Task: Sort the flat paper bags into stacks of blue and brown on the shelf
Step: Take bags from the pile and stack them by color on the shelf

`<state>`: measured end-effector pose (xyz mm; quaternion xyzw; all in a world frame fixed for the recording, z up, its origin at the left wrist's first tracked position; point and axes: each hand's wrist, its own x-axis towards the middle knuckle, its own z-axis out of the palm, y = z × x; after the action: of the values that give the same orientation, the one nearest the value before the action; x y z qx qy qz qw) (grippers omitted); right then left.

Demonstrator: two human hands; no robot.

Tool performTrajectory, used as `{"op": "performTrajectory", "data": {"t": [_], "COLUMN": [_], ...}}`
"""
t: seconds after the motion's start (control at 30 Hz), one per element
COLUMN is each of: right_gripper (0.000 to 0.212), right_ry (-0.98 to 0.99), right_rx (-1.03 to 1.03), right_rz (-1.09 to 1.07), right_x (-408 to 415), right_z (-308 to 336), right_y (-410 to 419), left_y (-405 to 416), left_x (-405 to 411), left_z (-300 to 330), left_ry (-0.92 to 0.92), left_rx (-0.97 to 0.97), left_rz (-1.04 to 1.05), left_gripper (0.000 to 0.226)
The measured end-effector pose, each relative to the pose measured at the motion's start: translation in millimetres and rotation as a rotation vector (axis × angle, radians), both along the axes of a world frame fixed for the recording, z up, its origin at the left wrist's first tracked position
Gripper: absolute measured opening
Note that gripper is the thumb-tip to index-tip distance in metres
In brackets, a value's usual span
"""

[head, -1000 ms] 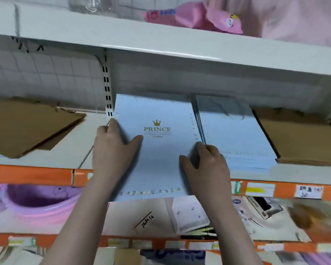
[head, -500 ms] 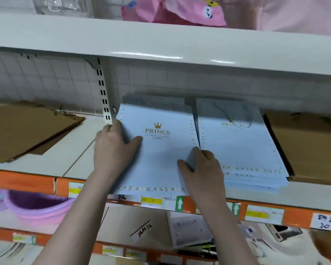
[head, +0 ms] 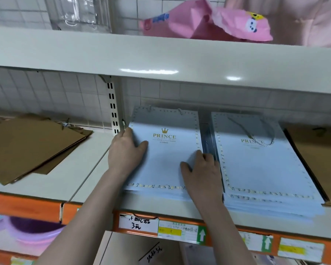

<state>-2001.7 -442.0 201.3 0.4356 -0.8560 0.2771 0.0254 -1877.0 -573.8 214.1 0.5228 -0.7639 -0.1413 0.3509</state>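
Since half a second ago you have slid the blue stack point(head: 166, 161) deeper onto the shelf point(head: 88, 180), so less of it overhangs the orange front edge point(head: 27, 209). At 9 o'clock, loose brown bags point(head: 33, 146) lie fanned and untidy. Your left hand point(head: 125, 152) grips the stack's left edge, fingers curled over the side and thumb flat on the top bag. Your right hand point(head: 203, 169) does the same on the right edge, fingers tucked into the gap beside the second blue stack point(head: 264, 165) at 3 o'clock. Beyond that, another brown stack point(head: 317, 155) sits just beside it. To finish this step well, squeeze both edges evenly, square the corners, and push straight toward 12 o'clock without skewing the top sheets.
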Motion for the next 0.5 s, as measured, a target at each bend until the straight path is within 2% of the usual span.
{"op": "performTrajectory", "data": {"t": [0.23, 0.5], "right_gripper": [0.047, 0.053], "right_ry": [0.096, 0.069], "right_rx": [0.035, 0.078], "right_rz": [-0.042, -0.012], "right_x": [-1, -3], "right_z": [5, 11], "right_y": [-18, -16], "left_y": [-20, -24], "left_x": [-8, -8], "left_z": [-6, 1], "left_ry": [-0.043, -0.137], "left_rx": [0.072, 0.059], "left_rz": [-0.051, -0.037], "left_gripper": [0.037, 0.054]}}
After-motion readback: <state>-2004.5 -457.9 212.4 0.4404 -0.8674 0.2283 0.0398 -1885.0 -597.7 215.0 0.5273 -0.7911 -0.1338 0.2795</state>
